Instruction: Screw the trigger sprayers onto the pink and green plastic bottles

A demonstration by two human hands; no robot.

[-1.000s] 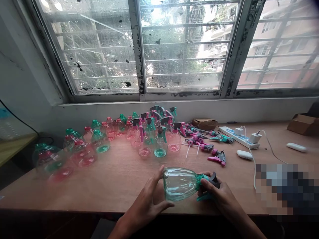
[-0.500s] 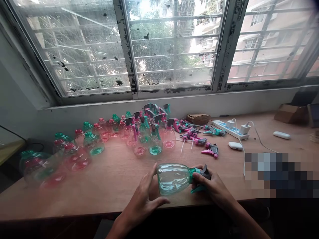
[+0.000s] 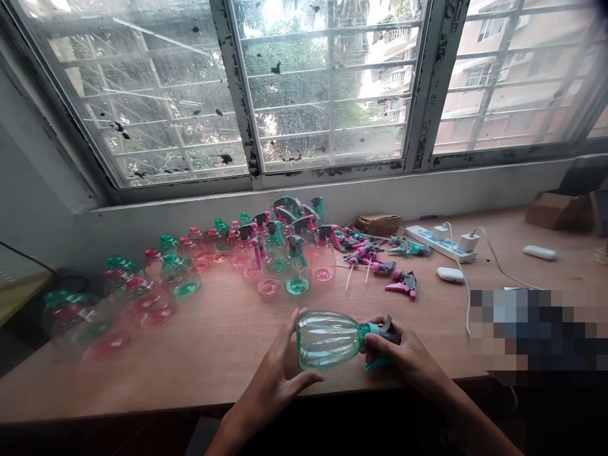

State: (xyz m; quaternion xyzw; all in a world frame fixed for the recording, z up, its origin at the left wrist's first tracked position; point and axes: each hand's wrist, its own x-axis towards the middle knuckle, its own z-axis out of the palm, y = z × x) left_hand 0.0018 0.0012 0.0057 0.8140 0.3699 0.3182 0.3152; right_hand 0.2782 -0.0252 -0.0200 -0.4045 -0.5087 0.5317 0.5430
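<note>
I hold a clear green spray bottle (image 3: 327, 339) sideways over the front of the wooden table (image 3: 223, 354). My left hand (image 3: 275, 380) cups its base, thumb and fingers wrapped round it. My right hand (image 3: 403, 354) grips the green neck and the grey and green trigger head (image 3: 384, 330) on the bottle. Behind it stand several finished pink and green spray bottles (image 3: 285, 259). Several loose pink and green trigger heads (image 3: 380, 263) lie to their right.
Bottles without heads (image 3: 142, 285) crowd the table's left. A white power strip (image 3: 441, 244) with chargers and a cable lies at the back right, with a small white device (image 3: 449, 274), a white bar (image 3: 539, 252) and cardboard boxes (image 3: 553, 209). A window runs behind.
The view has shifted slightly; the bottle stays between both hands and has turned a little, its base now facing more to the left.
</note>
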